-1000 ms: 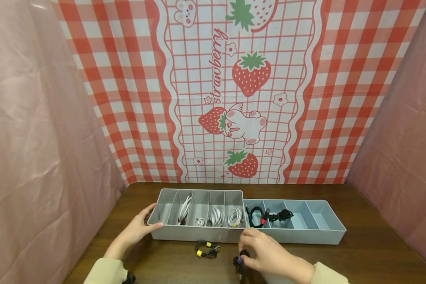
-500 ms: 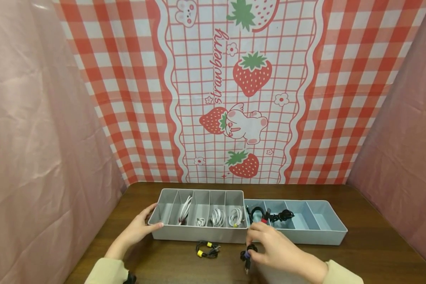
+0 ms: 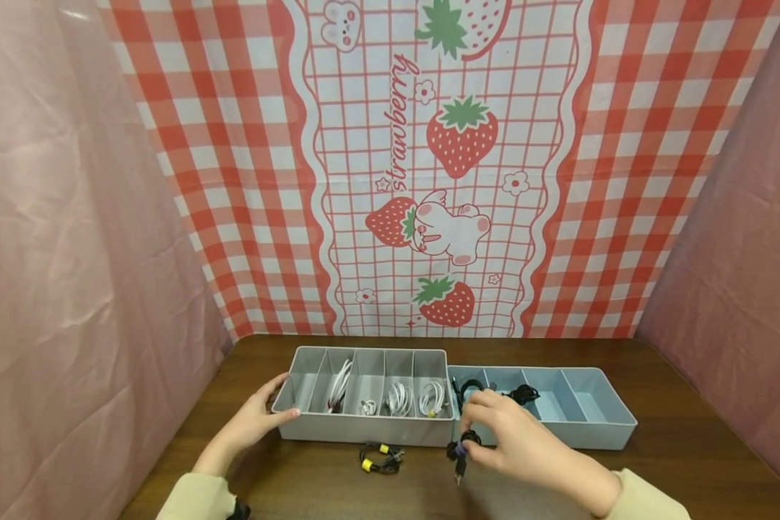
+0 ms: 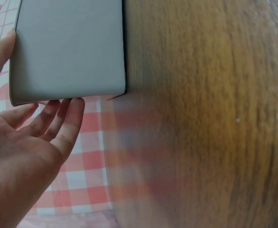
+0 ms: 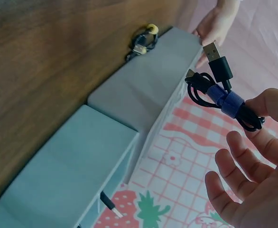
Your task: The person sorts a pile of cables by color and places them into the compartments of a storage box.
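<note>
My right hand [image 3: 520, 437] pinches a coiled black USB cable [image 5: 200, 92] between thumb and index finger, the other fingers loosely bent. A purple strap [image 5: 226, 100] binds the coil, and its metal plug hangs down. The cable is in front of the blue-grey divided box [image 3: 598, 435], near where it meets the grey divided box [image 3: 364, 427]. My left hand [image 3: 248, 417] holds the grey box's front left corner, thumb on the rim and fingertips against the end wall. On the table in front lies a black cable with yellow ties [image 3: 380, 458].
Coiled white cables [image 3: 399, 399] lie in several grey compartments. Black cables [image 3: 523, 393] lie in the two left compartments of the blue-grey box, partly hidden by my right hand. A checked strawberry cloth [image 3: 451, 217] hangs behind the brown table [image 3: 266, 484].
My right hand has moved right and slightly away from me, lifting the purple-strapped cable toward the blue-grey box's front wall. The left hand stays at the grey box's corner.
</note>
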`<state>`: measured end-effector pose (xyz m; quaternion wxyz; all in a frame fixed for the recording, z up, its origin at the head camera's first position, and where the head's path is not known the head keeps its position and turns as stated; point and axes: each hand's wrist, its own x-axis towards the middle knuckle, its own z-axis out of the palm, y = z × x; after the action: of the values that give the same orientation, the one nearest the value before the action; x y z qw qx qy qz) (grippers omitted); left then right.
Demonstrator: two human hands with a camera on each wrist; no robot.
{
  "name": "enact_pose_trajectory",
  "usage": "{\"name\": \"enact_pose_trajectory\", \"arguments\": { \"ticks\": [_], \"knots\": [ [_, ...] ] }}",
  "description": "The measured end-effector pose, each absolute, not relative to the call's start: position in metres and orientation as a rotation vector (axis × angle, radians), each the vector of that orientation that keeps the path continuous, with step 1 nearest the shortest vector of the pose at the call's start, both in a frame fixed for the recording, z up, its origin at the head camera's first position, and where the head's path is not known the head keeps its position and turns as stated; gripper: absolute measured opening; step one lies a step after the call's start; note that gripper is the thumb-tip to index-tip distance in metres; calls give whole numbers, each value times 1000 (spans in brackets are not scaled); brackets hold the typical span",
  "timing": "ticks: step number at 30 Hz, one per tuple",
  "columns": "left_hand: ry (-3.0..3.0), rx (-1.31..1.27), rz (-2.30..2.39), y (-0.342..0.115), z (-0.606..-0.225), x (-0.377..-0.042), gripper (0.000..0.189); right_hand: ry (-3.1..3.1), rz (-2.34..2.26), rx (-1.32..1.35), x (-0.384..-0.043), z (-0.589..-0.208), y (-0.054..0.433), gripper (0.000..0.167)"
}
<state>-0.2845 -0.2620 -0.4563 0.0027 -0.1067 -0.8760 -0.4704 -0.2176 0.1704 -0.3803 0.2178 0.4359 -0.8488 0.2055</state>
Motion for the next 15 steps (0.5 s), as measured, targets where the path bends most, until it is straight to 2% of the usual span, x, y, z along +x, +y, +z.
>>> {"name": "enact_pose_trajectory", "arguments": {
  "ticks": [15],
  "knots": [
    [-2731, -351, -1484, -261, -455, -283, 75, -2230, 563, 1189, -218, -360, 177, 30]
  ]
}}
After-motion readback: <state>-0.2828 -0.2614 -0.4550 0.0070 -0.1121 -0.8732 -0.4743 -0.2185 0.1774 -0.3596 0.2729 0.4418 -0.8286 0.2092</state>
